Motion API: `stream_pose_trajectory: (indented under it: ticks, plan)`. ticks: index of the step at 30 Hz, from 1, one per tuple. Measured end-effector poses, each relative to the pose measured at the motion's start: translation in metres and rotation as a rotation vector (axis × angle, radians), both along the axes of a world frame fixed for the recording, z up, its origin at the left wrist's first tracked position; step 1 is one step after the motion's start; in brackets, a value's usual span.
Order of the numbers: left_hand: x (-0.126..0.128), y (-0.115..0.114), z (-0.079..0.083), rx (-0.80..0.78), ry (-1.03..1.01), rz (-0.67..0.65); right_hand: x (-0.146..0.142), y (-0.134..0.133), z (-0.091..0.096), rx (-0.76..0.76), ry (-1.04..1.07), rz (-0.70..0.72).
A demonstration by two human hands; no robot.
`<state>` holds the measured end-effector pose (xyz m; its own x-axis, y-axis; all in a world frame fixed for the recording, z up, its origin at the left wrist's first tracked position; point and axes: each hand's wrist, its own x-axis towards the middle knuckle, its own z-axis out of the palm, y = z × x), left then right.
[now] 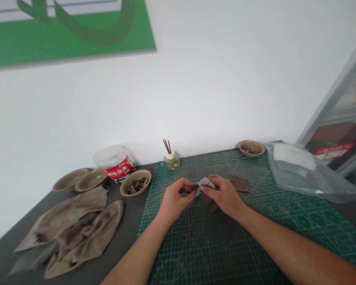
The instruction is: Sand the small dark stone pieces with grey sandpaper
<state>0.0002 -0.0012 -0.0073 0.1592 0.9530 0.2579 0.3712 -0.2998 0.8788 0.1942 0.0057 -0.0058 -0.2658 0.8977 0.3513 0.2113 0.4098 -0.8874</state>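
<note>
Low in the centre of the frame, the right hand (pixel 224 194) pinched a grey sheet (pixel 207 182). The left hand's (pixel 178 196) thumb and fingers curled close at its edge; I couldn't tell what they gripped. One brown piece (pixel 210 204) showed just below, on the green mat (pixel 190 245). Bowls of small chunks stood left of centre (pixel 141 174) and mid-right (pixel 259 148).

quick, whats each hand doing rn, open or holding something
Left hand: curled beside the pale grey piece; whether it grips anything cannot be told.
Right hand: closed, holding the pale grey piece.
</note>
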Motion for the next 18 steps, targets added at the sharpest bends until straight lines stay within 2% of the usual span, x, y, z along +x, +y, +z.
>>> stream_pose_trajectory:
  ticks: [8, 12, 18]
  plan:
    - [-0.0007, -0.0011, 0.0020, 0.025, 0.018, 0.041, -0.0042, -0.0030, 0.0017, -0.059, 0.052, 0.070]
    - [0.0003, -0.0019, 0.0029, 0.048, 0.045, 0.039, -0.0053, -0.0047, 0.0012, -0.037, 0.049, 0.100]
    - [0.0024, -0.0026, 0.0016, 0.073, 0.061, 0.060, -0.0046, -0.0039, -0.0007, 0.007, 0.027, 0.014]
